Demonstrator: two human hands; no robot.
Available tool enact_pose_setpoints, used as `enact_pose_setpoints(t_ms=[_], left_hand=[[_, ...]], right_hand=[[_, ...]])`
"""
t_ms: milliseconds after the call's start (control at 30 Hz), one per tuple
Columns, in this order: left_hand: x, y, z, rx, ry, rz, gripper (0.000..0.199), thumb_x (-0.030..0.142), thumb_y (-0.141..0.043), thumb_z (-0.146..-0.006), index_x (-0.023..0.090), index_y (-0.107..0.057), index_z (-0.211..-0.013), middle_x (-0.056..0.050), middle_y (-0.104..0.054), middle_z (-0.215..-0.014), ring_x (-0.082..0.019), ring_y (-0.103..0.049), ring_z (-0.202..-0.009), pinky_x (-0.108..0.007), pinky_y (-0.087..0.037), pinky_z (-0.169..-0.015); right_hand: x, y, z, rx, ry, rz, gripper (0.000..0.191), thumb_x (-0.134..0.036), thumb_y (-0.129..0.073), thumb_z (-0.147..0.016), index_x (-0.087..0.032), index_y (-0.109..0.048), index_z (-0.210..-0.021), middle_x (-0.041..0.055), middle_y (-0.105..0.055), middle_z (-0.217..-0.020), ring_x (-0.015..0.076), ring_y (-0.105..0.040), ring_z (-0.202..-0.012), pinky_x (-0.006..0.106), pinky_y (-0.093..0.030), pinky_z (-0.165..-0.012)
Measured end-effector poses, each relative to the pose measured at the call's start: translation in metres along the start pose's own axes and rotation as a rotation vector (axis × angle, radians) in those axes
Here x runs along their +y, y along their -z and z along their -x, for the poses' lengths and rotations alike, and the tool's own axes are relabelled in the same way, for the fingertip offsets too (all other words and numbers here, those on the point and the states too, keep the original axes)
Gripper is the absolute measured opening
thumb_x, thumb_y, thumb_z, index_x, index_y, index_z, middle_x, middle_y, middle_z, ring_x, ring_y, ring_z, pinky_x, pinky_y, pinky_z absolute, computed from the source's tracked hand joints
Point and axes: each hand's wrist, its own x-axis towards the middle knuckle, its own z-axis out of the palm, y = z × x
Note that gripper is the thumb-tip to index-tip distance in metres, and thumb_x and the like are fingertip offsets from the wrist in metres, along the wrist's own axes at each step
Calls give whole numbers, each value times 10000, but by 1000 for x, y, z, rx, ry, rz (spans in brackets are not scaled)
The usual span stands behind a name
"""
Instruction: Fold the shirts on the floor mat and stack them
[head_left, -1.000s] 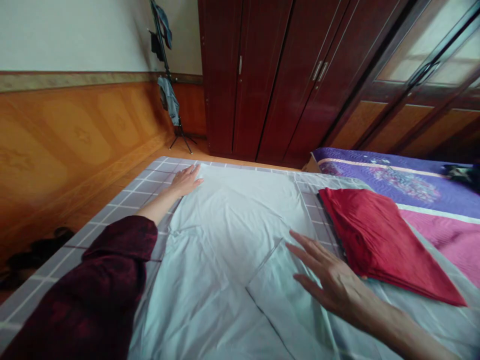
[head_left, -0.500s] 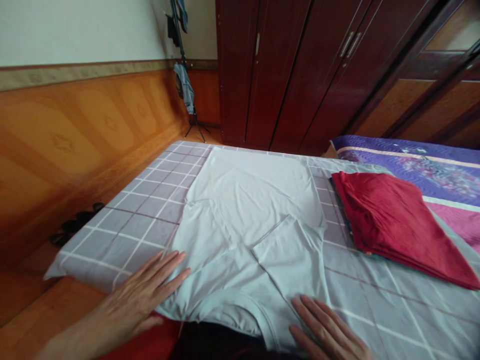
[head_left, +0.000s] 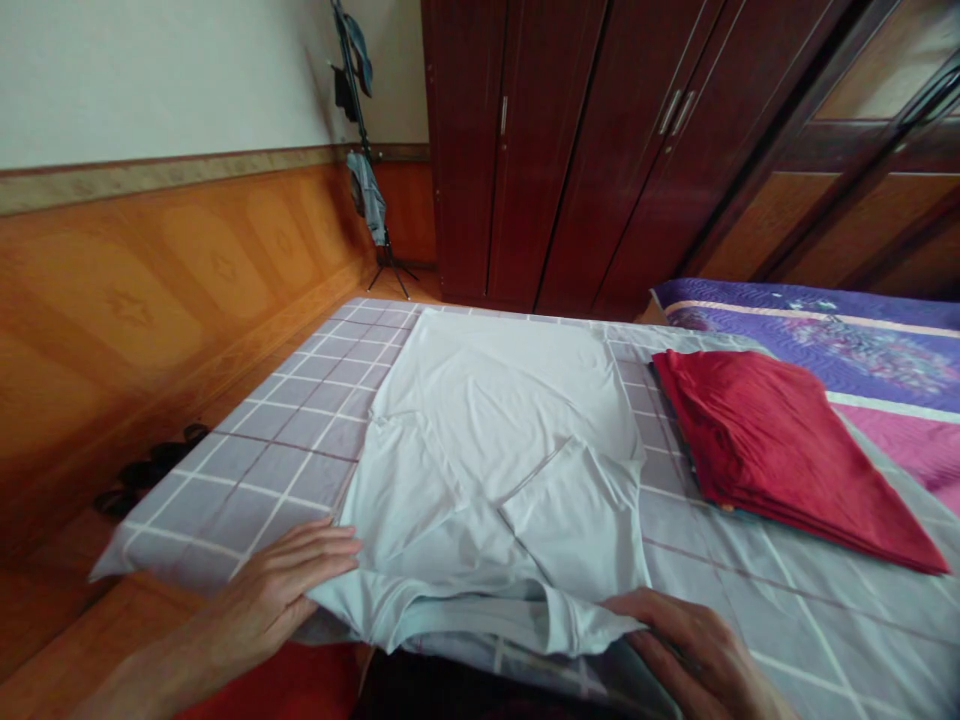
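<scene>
A white T-shirt lies spread on a grey checked sheet, straight ahead at 12 o'clock, with one flap folded across its middle and its near hem lifted off the bed. The right hand, at 5 o'clock, curls over the hem's end, its grip closed on the cloth. The left hand, at 7 o'clock, lies at the opposite end with its fingers nearly straight; whether its grip pinches the fabric, I cannot tell. The shirt looks light, thin and limp, so it should sag wherever unsupported, and the hem's two ends seem the best places to hold. A folded red cloth sits at 2 o'clock, beyond it a purple quilt, with a dark red wardrobe at 1 o'clock.
</scene>
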Motion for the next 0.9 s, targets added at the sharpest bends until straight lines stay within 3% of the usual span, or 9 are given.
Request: enact_pose_setpoints(t_ms=[100, 200, 333, 467, 600, 700, 800, 900], left_hand=[[-3, 19, -21, -128, 200, 239, 352, 133, -493, -799, 298, -676, -1051, 23, -710, -1035, -193, -637, -1002, -280, -457, -934], [-7, 49, -60, -252, 397, 436, 251, 161, -471, -780, 240, -698, -855, 21, -696, -833, -191, -637, -828, -235, -466, -743], [-33, 95, -136, -302, 417, 580, 198, 335, -530, -812, 199, -670, -776, 9, -656, -757, -187, -598, -747, -226, -430, -660], [-81, 123, -233, -304, 392, 767, 297, 469, -612, -768, 179, -670, -796, -28, -679, -803, -200, -605, -758, -262, -449, -687], [-134, 110, -325, -104, 544, 920, 332, 423, -673, -711, 136, -653, -876, -57, -684, -846, -198, -613, -769, -285, -464, -705], [-163, 83, -364, 38, 669, 890, 379, 462, -575, -783, 119, -591, -943, -19, -636, -737, -146, -585, -646, -249, -434, -607], [-175, 62, -364, 102, 761, 850, 488, 532, -563, -761, 135, -516, -1040, -3, -601, -748, -108, -542, -565, -214, -391, -529], [-171, 56, -329, 125, 798, 839, 647, 569, -622, -695, 164, -442, -1167, -37, -616, -897, -132, -584, -678, -233, -438, -587]], right_hand=[[-3, 8, -21, 25, -186, -166, 385, -450, -355, -942, -286, -702, -937, 51, -717, -842, 194, -673, -750, 256, -550, -650], [1, 27, -46, -13, -330, -307, 418, -531, -407, -910, -231, -697, -882, 41, -684, -775, 176, -630, -709, 239, -502, -614], [23, 69, -100, -107, -402, -580, 491, -605, -476, -848, -150, -637, -753, 8, -580, -622, 113, -516, -558, 203, -380, -488], [68, 108, -181, 50, -518, -722, 456, -603, -600, -740, -149, -595, -706, 13, -591, -614, 116, -521, -528, 220, -388, -492], [132, 117, -263, 299, -657, -522, 414, -571, -583, -735, -160, -604, -689, 36, -618, -603, 148, -557, -543, 240, -410, -486], [173, 106, -301, 396, -745, -361, 396, -523, -547, -785, -138, -629, -734, 39, -594, -549, 174, -579, -576, 251, -416, -494], [193, 95, -309, 448, -794, -197, 393, -430, -519, -819, -81, -644, -950, 83, -641, -654, 228, -629, -714, 302, -470, -614], [188, 91, -285, 451, -753, -25, 571, -375, -572, -774, -54, -519, -1244, 185, -658, -1011, 326, -605, -989, 429, -463, -831]])
